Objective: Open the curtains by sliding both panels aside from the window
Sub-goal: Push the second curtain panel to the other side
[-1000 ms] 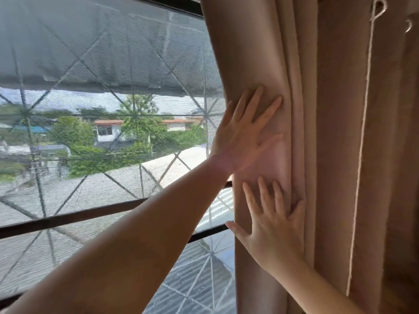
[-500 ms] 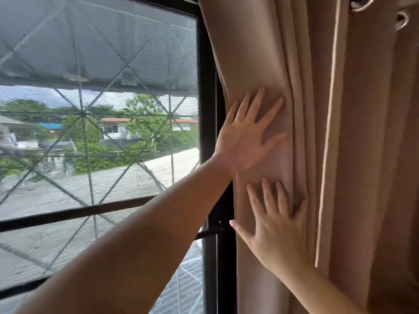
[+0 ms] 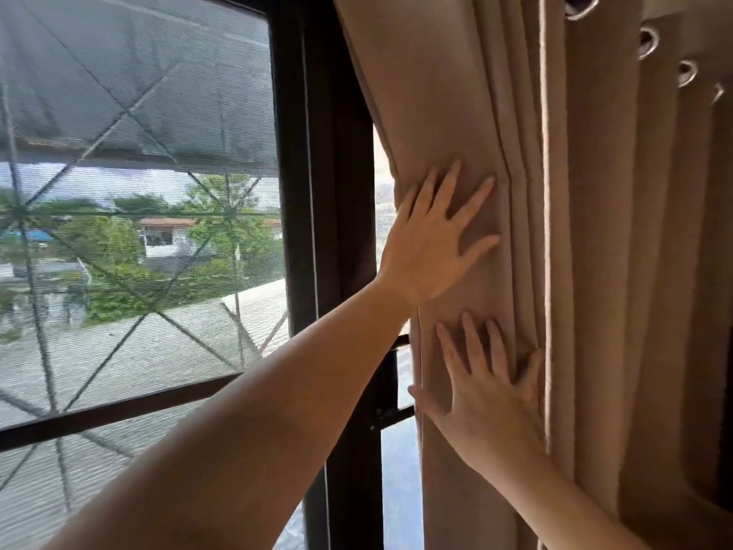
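A beige curtain panel hangs bunched in folds on the right side of the window. My left hand lies flat against the panel's leading fold, fingers spread, holding nothing. Just below it my right hand presses flat on the same fold, fingers spread upward. The panel's edge stands just right of the dark vertical window frame. Metal eyelets show at the panel's top right. Only this one panel is in view.
The window has a mesh screen with diagonal grille bars and a dark horizontal bar. Outside are rooftops, trees and a house. A narrow strip of glass shows between frame and curtain.
The curtain panel has slid right under both hands, uncovering the dark vertical frame and a strip of glass beyond it. The folds have bunched tighter, and the view has turned right.
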